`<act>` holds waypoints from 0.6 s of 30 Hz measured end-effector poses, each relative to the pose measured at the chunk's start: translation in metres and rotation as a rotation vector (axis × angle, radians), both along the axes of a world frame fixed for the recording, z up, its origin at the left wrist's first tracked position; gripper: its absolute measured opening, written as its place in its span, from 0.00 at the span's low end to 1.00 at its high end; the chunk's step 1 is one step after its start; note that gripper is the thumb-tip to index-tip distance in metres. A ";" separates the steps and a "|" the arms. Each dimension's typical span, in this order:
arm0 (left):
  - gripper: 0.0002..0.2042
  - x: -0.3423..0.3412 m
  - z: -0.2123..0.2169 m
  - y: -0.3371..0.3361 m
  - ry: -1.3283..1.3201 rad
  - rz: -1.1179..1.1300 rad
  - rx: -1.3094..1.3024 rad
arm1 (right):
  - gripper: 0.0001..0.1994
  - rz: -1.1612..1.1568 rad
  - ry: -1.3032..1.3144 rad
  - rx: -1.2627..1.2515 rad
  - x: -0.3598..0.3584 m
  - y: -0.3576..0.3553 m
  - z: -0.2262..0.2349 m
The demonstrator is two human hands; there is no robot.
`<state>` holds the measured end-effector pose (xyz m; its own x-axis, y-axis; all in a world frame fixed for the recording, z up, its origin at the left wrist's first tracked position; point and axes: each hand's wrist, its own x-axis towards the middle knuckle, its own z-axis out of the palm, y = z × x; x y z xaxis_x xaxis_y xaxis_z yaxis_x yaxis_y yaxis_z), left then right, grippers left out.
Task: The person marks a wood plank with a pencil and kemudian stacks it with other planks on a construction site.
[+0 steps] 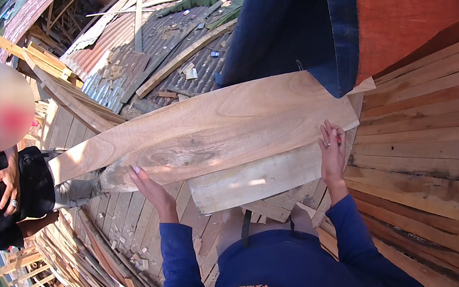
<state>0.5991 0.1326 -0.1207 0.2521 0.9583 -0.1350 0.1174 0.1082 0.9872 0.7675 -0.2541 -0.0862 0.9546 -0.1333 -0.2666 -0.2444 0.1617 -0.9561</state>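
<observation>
Two long, light-brown wooden boards lie side by side in front of me, the far board [196,116] and the near board [241,142], which has a dark knot. A shorter, paler plank [258,179] is at their near side. My left hand [155,195] is open, its fingers stretched against the near board's edge toward the left end. Close to the right end, my right hand [332,152] lies with fingers extended over the board; it wears a ring. A small red spot shows by its fingers, too small to name.
A co-worker [27,179] in black is at the left ends of the boards. Stacked planks [430,137] fill the right side. A blue and orange tarp [341,14] hangs at the far right. Long wood strips [82,266] lie at left; corrugated roofing [170,63] lies beyond.
</observation>
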 end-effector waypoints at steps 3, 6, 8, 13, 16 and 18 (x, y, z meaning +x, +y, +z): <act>0.45 0.042 0.000 0.090 -0.125 -0.029 -0.226 | 0.23 -0.151 0.040 0.085 0.103 -0.061 -0.009; 0.49 0.049 -0.018 0.228 -0.251 -0.060 -0.464 | 0.30 -0.095 -0.007 0.020 0.205 -0.113 -0.011; 0.50 0.054 -0.021 0.250 -0.243 -0.026 -0.468 | 0.34 -0.051 0.001 -0.015 0.244 -0.124 -0.015; 0.49 0.067 -0.010 0.233 -0.200 0.052 -0.460 | 0.36 -0.042 0.068 -0.035 0.282 -0.140 -0.013; 0.49 0.051 -0.018 0.240 -0.126 -0.004 -0.360 | 0.36 0.042 0.107 -0.017 0.303 -0.144 -0.022; 0.47 0.052 -0.019 0.232 -0.110 -0.004 -0.381 | 0.36 0.061 0.128 -0.060 0.306 -0.143 -0.017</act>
